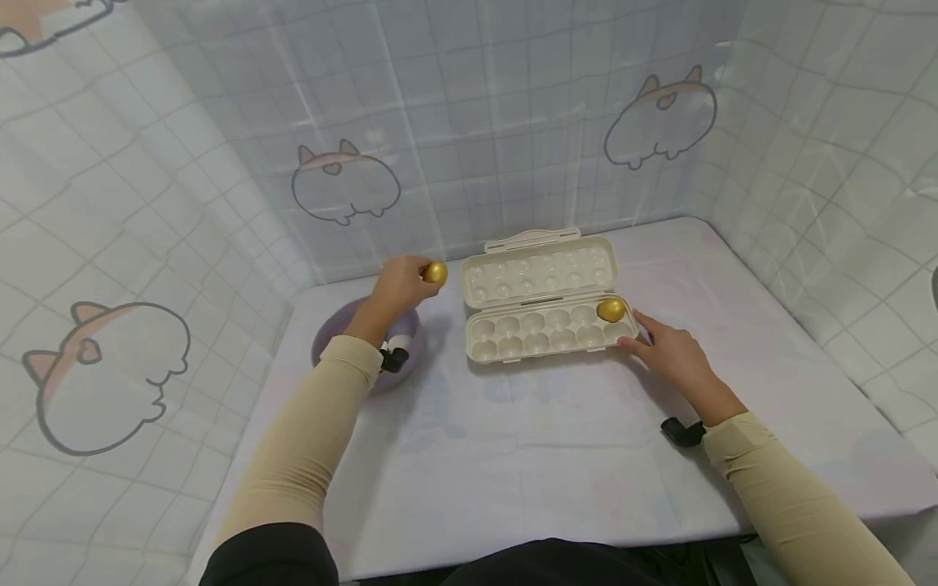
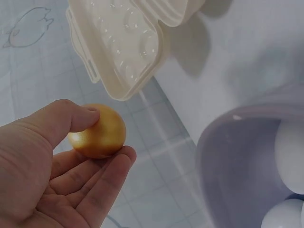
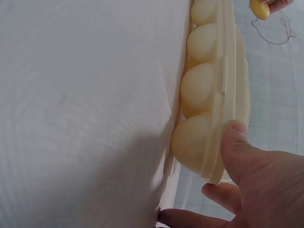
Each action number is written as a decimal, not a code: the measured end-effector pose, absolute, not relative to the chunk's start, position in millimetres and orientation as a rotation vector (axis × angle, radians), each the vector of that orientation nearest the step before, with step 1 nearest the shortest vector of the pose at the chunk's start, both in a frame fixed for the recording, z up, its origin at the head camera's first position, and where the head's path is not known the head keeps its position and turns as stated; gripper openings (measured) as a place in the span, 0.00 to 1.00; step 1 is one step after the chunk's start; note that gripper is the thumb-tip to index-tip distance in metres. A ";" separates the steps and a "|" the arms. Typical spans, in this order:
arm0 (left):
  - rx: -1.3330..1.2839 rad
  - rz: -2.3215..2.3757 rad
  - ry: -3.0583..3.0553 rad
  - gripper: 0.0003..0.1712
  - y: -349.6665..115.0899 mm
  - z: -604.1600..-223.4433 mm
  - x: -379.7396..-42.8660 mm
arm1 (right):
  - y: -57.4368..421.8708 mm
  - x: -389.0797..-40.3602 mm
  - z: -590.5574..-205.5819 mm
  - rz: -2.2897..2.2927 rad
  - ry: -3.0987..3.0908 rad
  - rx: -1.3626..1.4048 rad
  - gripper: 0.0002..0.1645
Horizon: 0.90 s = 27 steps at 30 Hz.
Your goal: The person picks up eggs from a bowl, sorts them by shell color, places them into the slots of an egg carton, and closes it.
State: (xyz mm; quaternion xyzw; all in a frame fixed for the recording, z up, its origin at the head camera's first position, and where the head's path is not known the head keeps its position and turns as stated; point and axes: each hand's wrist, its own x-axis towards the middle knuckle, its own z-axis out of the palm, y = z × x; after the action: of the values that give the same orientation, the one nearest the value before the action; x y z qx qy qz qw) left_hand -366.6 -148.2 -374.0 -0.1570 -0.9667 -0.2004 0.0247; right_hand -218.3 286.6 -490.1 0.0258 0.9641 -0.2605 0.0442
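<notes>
Head view shows the left hand [image 1: 399, 286] pinching a golden egg [image 1: 436, 273] between thumb and fingertips, raised above the purple bowl [image 1: 330, 338] and just left of the open egg carton [image 1: 545, 305]. The right hand [image 1: 670, 350], fingers relaxed and spread, rests its thumb against the carton's near right corner. Two golden eggs in all: the second egg [image 1: 611, 309] sits in the tray's far right cup. The bowl shows two white eggs [image 2: 290, 156]. The held egg is smooth, metallic gold. The carton is cream plastic on the white surface [image 1: 557, 456].
</notes>
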 end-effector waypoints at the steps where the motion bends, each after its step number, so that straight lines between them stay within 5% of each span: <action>1: -0.486 -0.622 -2.989 0.13 -147.0 -374.4 -366.8 | 286.7 -218.4 -490.4 -0.796 2.947 0.081 0.54; 27: -0.536 -0.628 -3.014 0.20 -108.9 -376.2 -372.2 | 284.8 -217.1 -489.8 -0.800 2.964 0.074 0.53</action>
State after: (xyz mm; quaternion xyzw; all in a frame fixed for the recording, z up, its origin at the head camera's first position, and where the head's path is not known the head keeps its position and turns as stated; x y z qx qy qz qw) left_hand -372.2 -108.9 -376.2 -0.1716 -0.9644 -0.2011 0.0080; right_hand -217.1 284.8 -489.8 0.0239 0.9646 -0.2604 0.0352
